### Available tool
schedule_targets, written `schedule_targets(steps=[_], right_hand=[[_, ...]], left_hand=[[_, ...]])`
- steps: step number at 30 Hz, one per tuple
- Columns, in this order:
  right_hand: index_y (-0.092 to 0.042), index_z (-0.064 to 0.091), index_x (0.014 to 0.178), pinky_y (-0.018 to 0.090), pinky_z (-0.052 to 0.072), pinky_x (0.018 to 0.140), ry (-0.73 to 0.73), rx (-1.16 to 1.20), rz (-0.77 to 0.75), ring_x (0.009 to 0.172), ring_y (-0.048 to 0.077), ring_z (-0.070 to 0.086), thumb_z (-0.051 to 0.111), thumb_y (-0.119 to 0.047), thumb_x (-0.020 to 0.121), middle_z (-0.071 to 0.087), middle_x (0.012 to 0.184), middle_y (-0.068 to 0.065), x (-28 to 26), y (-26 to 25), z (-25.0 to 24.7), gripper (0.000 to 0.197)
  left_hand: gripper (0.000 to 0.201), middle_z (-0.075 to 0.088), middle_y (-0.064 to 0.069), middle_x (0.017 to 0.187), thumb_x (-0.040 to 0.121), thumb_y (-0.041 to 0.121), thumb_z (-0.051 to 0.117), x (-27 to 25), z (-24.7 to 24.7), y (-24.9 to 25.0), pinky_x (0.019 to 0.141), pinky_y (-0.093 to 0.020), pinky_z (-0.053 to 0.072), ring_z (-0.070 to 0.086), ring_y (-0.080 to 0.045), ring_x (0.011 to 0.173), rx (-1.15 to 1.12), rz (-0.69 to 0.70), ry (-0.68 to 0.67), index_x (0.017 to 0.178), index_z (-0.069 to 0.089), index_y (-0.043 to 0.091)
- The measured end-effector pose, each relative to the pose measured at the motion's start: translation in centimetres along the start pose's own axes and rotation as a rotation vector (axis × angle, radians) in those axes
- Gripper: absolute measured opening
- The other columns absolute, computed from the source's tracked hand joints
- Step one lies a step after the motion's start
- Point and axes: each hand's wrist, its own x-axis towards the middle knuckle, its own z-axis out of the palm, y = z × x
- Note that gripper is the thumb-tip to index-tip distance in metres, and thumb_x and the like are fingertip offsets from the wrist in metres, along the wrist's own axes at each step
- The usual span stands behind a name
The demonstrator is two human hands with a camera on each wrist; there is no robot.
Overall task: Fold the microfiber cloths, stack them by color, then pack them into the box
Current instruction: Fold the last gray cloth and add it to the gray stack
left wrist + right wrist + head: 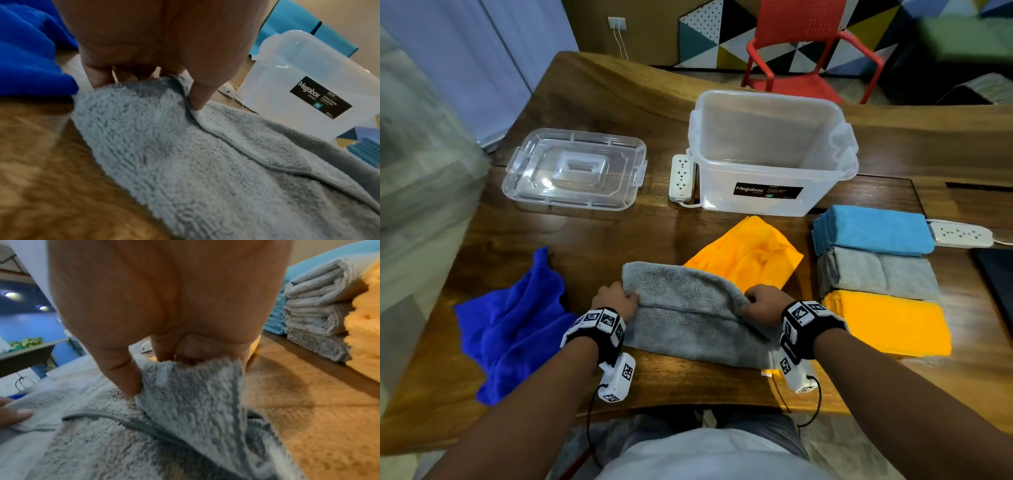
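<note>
- The left hand (616, 298) and the right hand (763, 303) each pinch a corner of the grey cloth (688, 308), which lies on the near middle of the desk (619, 102). Each grip is narrow, with thumb and fingers closed on the cloth's hemmed edge; the wrist views confirm both pinches.
- This cloth looks caught mid-fold: one layer is doubled over the other, and the hem runs across between the two hands. I judge it the first fold, with more folding to go before it matches the finished ones.
- To the left lies a dark blue cloth (517, 325), crumpled and unfolded. Just beyond the grey cloth, an orange cloth (750, 253) lies loosely spread and not yet folded either.
- On the right, three folded stacks stand in a row, touching one another: the orange stack (887, 322) nearest, the grey stack (880, 272) in the middle and the light blue stack (873, 229) farthest. So the sorting by colour is well under way.
- Farther back, the box (770, 154) stands open and appears to hold nothing; its lid (575, 169) lies apart to the left. Packing has not begun.
- The count of cloths in each stack is hard to make out, and no dark blue stack shows.
- The fingertips under the grey cloth are hidden, and both wrist views blur towards their edges.
</note>
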Motion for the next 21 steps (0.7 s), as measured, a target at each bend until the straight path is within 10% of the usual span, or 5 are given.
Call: schedule_targets(steps=[7,12,16,21], right_hand=[[-0.009,0.071,0.08,0.037,0.048,0.067,0.003,0.224,-0.054,0.075,0.024,0.064,0.051,-0.045,0.075,0.067,0.076,0.01,-0.4,-1.7,-0.1,0.041],[-0.025,0.073,0.109,0.041,0.053,0.093,-0.157,0.244,-0.033,0.1,0.02,0.066,0.056,-0.049,0.086,0.072,0.11,-0.002,-0.6,-4.0,1.6,0.037],[-0.024,0.068,0.12,0.032,0.049,0.084,-0.247,0.223,-0.087,0.093,0.014,0.062,0.058,-0.044,0.095,0.068,0.112,-0.004,-0.6,-5.4,3.7,0.034],[-0.027,0.05,0.138,0.044,0.046,0.097,0.14,-0.023,-0.198,0.12,0.03,0.05,0.056,-0.051,0.095,0.051,0.132,0.007,1.9,-3.7,3.8,0.05]], left_hand=[[0.031,0.061,-0.02,0.11,0.101,0.038,0.042,-0.2,-2.1,0.3,0.072,-0.039,0.044,0.06,-0.041,0.099,-0.159,0.066,0.117,0.11,0.041,0.008],[0.031,0.06,-0.021,0.114,0.098,0.04,0.046,2.4,-7.6,0.1,0.09,-0.052,0.043,0.058,-0.041,0.105,0.0,0.07,0.313,0.117,0.045,0.015],[0.037,0.056,-0.016,0.126,0.093,0.039,0.055,3.8,-10.8,2.6,0.099,-0.057,0.032,0.051,-0.038,0.119,0.099,0.218,0.457,0.126,0.046,0.025],[0.061,0.029,-0.014,0.153,0.092,0.041,0.058,2.2,-8.4,3.9,0.107,-0.056,0.029,0.032,-0.037,0.136,0.136,0.253,0.409,0.143,0.033,0.019]])
